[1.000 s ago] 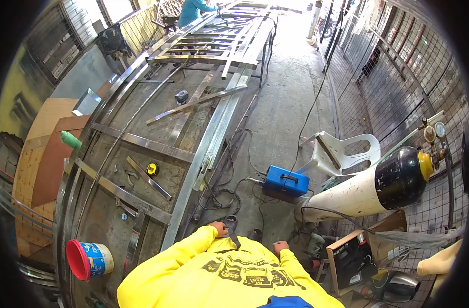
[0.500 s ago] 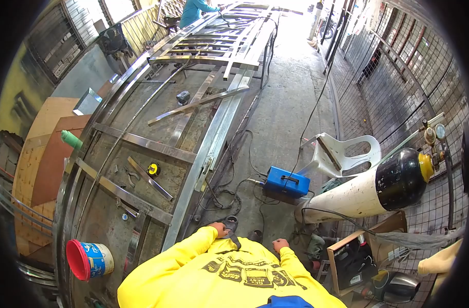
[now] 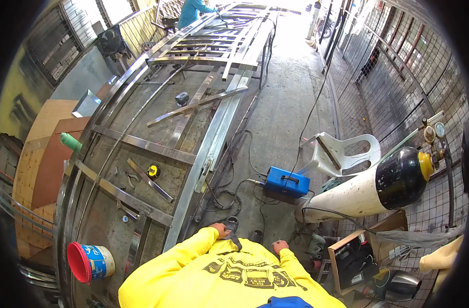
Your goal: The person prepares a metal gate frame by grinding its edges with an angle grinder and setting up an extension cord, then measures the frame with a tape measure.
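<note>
My left hand (image 3: 222, 231) is low in front of my yellow shirt, its fingers curled against a dark object (image 3: 232, 224) with a strap-like piece running down from it. What kind of thing this is, I cannot make out. To the right, my right hand (image 3: 280, 247) is held in a loose fist in front of the shirt, with nothing visible in it. A long metal frame (image 3: 147, 147) of shiny square tubes extends ahead on my left. Inside it lie a yellow tape measure (image 3: 152, 171) and a loose tube (image 3: 150, 179).
A blue machine (image 3: 286, 183) with cables stands on the floor ahead. On the right are a white plastic chair (image 3: 362, 149), a leaning gas cylinder (image 3: 357, 192) and an open box (image 3: 351, 259). A bucket (image 3: 90, 262) sits at lower left. A person in teal (image 3: 192, 13) works at the far end.
The view has shifted very slightly. Both of my hands stay in nearly the same place, and the far person's arm has moved a little.
</note>
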The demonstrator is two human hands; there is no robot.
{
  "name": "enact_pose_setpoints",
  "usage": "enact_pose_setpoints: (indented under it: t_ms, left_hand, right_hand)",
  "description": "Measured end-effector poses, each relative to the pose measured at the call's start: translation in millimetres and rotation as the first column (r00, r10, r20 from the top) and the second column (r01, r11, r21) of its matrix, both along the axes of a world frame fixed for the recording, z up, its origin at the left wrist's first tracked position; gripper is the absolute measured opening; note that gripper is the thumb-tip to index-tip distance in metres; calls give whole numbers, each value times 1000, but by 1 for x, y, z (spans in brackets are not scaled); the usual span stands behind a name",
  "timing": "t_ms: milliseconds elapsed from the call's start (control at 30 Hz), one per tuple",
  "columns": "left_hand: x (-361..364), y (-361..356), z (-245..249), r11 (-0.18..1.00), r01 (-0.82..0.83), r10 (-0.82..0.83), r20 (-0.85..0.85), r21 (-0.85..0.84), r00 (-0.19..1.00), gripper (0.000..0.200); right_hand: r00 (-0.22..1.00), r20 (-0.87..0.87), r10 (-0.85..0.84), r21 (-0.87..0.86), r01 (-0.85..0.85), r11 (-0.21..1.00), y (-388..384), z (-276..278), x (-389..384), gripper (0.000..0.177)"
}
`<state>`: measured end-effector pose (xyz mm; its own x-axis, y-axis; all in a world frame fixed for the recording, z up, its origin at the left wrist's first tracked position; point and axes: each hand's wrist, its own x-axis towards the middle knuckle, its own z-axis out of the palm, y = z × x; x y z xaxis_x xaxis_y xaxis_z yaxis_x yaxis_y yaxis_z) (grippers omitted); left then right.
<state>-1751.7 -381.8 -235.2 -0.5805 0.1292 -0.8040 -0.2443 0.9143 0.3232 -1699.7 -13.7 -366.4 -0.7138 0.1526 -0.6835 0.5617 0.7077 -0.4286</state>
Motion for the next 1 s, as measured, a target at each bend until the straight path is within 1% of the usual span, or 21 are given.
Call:
enact_pose_setpoints:
  t_ms: [67,200,367,467,533,567,600,633,667,700,733,800,833,867,900,933,967,1000]
  left_hand:
    - [-1,-1,0,1000,26,-26,21,2,999,53]
    - [2,-5,-14,999,36,-36,13,2,999,53]
    - [2,-5,-6,999,35,-36,28,12,999,53]
    - [6,-5,-12,1000,-17,17,-42,12,999,42]
    - [6,-7,-16,1000,-4,4,-30,-6,1000,42]
    - [6,-6,-19,1000,-18,18,-26,-7,1000,43]
    - [6,-8,-22,999,39,-38,-69,8,997,43]
    - [5,-6,-21,999,28,-27,-74,16,997,42]
    - [7,-8,-20,1000,2,0,-74,24,997,42]
    - [7,-9,-20,998,-52,53,-81,18,995,41]
    - [6,-11,-21,996,-90,90,-93,8,992,39]
    - [7,-13,-20,988,-148,152,-128,40,980,41]
    - [11,-13,-26,983,-173,181,-158,64,971,43]
    - [16,-15,-35,978,-189,202,-190,85,961,45]
    - [25,-14,-53,976,-201,215,-270,82,938,46]
    - [31,-15,-54,979,-187,201,-255,79,946,46]
    - [39,-16,-56,973,-207,225,-218,101,950,50]
    - [49,-17,-58,959,-262,279,-175,113,944,52]
  right_hand:
    - [1000,3,-14,2,14,1000,-1,0,1,24]
    - [1000,-5,-16,-7,16,1000,-1,1,2,24]
    - [1000,-13,-1,-6,0,1000,1,-7,5,24]
    - [1000,-14,-10,-23,10,1000,0,-6,6,24]
    - [1000,-22,3,-24,-3,1000,-1,-2,6,24]
    - [1000,-29,-13,-34,12,999,1,-12,8,24]
    - [999,-35,-9,-42,8,999,2,-23,9,24]
    - [998,-59,-11,-88,5,996,12,-63,14,24]
    - [1000,-26,0,-118,-4,993,11,-53,10,25]
    - [998,3,71,-104,-70,992,8,-31,6,29]
    - [993,45,112,-110,-107,988,-19,62,-7,34]
    - [962,-14,273,-22,-273,962,-7,16,-5,37]
    - [946,8,325,-4,-325,946,-1,9,-6,37]
    - [930,28,367,10,-367,930,-3,5,-12,38]
    - [916,87,392,54,-397,916,-7,20,-20,39]
    - [903,103,418,71,-425,902,-9,24,-29,39]
    - [925,153,348,39,-357,933,-9,24,-41,37]
    - [937,208,281,8,-288,957,-11,24,-51,36]
